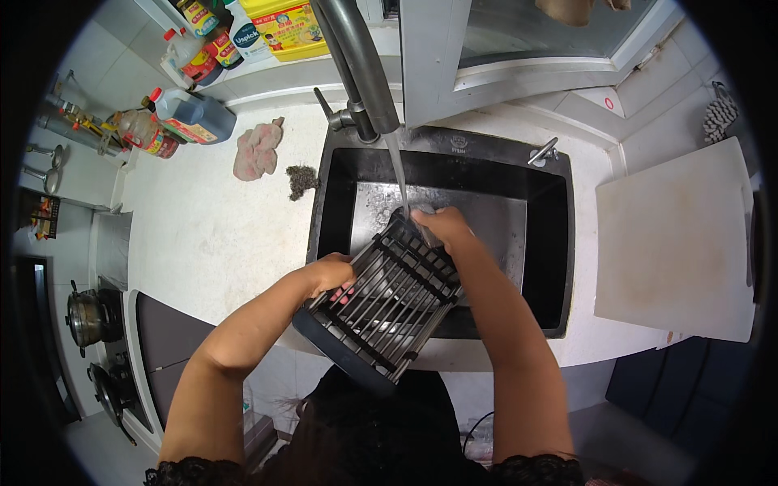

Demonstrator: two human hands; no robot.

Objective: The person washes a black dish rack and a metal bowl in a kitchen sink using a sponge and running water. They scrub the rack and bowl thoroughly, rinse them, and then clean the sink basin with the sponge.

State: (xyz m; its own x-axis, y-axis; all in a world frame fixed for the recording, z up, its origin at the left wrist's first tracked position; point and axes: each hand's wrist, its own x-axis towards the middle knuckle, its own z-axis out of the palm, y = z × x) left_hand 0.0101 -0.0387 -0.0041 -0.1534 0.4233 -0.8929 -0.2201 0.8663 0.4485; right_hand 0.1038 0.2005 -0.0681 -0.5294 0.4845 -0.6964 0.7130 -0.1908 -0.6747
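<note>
Drain rack, dark frame with metal bars, held tilted over the sink, near end by the person's body, far end at the water stream. Step looks like wash/rinse of the far end; next move probably calls for a steady left grip while the right works along the bars. Hands apart: left hand clamped on rack's left side, elbow out; right hand closed on a greyish pad at the far end, forearm reaching forward. Faucet above; table to the left.
</note>
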